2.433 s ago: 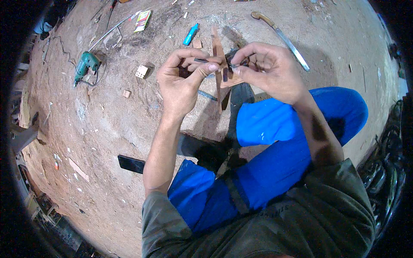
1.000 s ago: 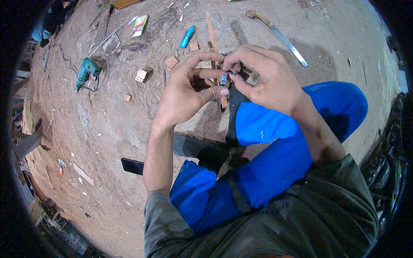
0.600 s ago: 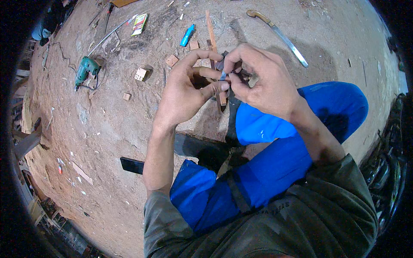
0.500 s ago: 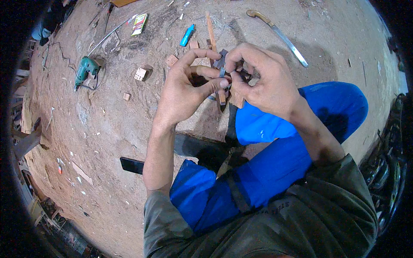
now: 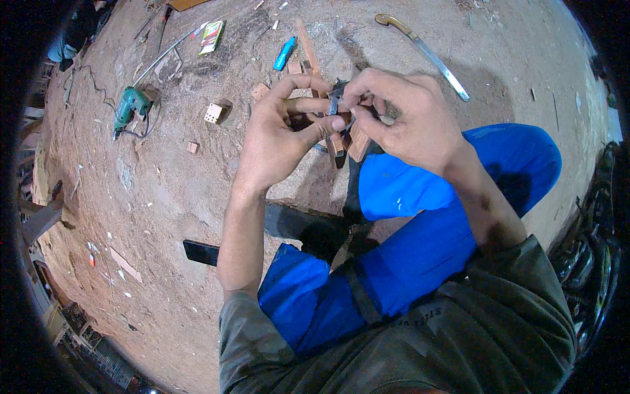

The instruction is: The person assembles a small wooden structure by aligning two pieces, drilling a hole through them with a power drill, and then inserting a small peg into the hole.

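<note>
Both my hands meet over the ground, above some wooden pieces. My left hand (image 5: 279, 134) is closed, thumb against fingers, on a small dark grey piece (image 5: 333, 104) with a paler strip along it; its kind is unclear. Thumb and forefinger of my right hand (image 5: 410, 125) pinch at the right side of that piece, and what they hold is too small to make out. Under the hands lie a long wooden strip (image 5: 307, 49) and a wooden block (image 5: 358, 143), partly hidden by my fingers.
Around the hands lie a blue marker-like tube (image 5: 285, 54), a green drill (image 5: 132, 108), a wooden cube with dark holes (image 5: 213, 113), a small wooden block (image 5: 192, 147), a machete-like knife (image 5: 430, 56), a small packet (image 5: 210, 37) and a black phone (image 5: 201, 252). My blue-trousered leg (image 5: 420, 256) is folded nearby.
The top of the long wooden strip has shifted left. The grey piece has tilted slightly and moved a little left between my fingers. Both hands stay nearly in place.
</note>
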The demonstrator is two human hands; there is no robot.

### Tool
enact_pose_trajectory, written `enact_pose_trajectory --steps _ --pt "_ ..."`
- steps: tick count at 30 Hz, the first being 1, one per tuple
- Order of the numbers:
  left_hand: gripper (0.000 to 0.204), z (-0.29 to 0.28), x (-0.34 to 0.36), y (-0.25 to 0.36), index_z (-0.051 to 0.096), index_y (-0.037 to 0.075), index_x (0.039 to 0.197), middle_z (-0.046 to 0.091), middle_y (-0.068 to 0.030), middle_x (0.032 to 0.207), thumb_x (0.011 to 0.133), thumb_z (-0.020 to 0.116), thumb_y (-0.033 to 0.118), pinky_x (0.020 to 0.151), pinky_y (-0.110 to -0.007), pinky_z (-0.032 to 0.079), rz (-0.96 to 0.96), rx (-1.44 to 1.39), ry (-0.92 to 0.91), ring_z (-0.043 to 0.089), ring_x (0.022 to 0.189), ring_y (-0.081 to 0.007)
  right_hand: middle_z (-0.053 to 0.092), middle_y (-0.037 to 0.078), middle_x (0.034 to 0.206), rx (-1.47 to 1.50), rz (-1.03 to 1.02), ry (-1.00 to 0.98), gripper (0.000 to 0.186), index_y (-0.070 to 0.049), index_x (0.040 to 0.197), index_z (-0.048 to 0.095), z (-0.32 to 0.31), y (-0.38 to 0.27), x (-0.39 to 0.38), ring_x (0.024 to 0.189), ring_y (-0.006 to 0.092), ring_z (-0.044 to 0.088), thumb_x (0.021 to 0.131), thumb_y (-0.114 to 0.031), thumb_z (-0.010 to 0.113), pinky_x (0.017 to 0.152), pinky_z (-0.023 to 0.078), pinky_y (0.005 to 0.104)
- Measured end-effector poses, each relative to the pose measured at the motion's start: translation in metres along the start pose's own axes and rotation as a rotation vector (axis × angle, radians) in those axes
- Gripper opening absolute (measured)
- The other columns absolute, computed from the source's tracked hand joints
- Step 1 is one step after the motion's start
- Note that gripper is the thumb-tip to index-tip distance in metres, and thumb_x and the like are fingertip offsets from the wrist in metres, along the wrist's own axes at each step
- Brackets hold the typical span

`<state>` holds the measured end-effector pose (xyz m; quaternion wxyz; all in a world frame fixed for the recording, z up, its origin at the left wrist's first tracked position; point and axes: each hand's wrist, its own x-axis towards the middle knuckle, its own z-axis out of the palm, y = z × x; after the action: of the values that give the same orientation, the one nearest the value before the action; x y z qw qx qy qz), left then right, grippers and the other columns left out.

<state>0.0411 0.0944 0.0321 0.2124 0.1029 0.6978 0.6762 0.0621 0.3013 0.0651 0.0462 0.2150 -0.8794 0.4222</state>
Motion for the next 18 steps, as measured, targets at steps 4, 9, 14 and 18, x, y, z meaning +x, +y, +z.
enact_pose_trajectory --steps 4,9,14,18 --pt "0.037 0.0001 0.0002 -0.0017 0.059 0.002 0.115 0.075 -0.0100 0.093 0.082 0.077 0.000 0.063 -0.022 0.052 0.004 0.072 0.000 0.068 0.076 -0.0080 0.068 0.008 0.081 -0.007 -0.021 0.040 0.018 -0.006 0.094 0.065 0.0048 -0.0001 -0.0005 0.066 0.0193 0.065 0.079 0.000 0.072 0.061 0.052 0.0299" --pt "0.032 0.0020 0.0008 0.0002 0.059 0.001 0.114 0.075 -0.0096 0.091 0.085 0.073 -0.001 0.066 -0.024 0.055 0.019 0.084 0.009 0.069 0.076 -0.0098 0.069 0.011 0.082 0.011 0.090 -0.038 0.019 -0.004 0.096 0.064 0.0034 0.0037 -0.0017 0.072 0.0211 0.069 0.079 0.000 0.074 0.066 0.055 0.0318" --pt "0.031 0.0014 -0.0003 0.0026 0.059 0.000 0.113 0.075 -0.0107 0.088 0.086 0.073 -0.001 0.069 -0.025 0.056 0.008 0.009 -0.023 0.070 0.078 -0.0115 0.069 0.012 0.080 0.035 0.153 -0.055 0.017 -0.001 0.091 0.065 0.0023 0.0024 -0.0013 0.072 0.0205 0.069 0.078 0.000 0.076 0.067 0.055 0.0315" --pt "0.030 0.0006 0.0009 -0.0005 0.059 -0.001 0.113 0.075 -0.0111 0.086 0.086 0.072 -0.001 0.071 -0.025 0.055 0.021 0.022 -0.021 0.070 0.079 -0.0110 0.068 0.016 0.077 0.122 0.228 -0.108 0.011 -0.003 0.084 0.067 -0.0020 0.0059 -0.0003 0.073 0.0321 0.070 0.078 -0.009 0.074 0.067 0.055 0.0399"
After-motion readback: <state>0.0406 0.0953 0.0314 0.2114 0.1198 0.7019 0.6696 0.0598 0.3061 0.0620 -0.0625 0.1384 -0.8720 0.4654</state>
